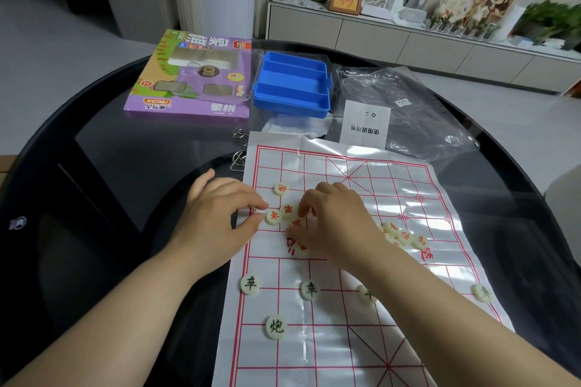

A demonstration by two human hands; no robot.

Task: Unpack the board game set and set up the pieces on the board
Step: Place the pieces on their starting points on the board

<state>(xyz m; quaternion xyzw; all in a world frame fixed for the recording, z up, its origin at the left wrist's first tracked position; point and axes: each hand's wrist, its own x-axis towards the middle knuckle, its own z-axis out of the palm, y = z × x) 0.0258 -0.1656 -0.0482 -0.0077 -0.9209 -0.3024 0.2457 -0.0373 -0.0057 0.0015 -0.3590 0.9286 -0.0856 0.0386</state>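
The white plastic board (393,185) with a red grid lies on the table in front of me. Cream round pieces sit on it. Several with black characters stand in the near rows, such as one at the left edge (250,285) and one below it (276,327). Red-marked pieces (273,216) lie loose near the board's middle, with a cluster (404,236) to the right. My left hand (217,217) hovers at the board's left edge, thumb and forefinger apart beside a red piece. My right hand (336,223) curls over the middle pieces and pinches a red-marked piece between forefinger and thumb.
A purple game box (188,78) and a blue plastic tray (292,85) lie at the back of the dark round glass table (125,151). A clear plastic bag (408,110) and a white leaflet (366,122) lie beyond the board. Metal wire rings (239,151) sit at its far left corner.
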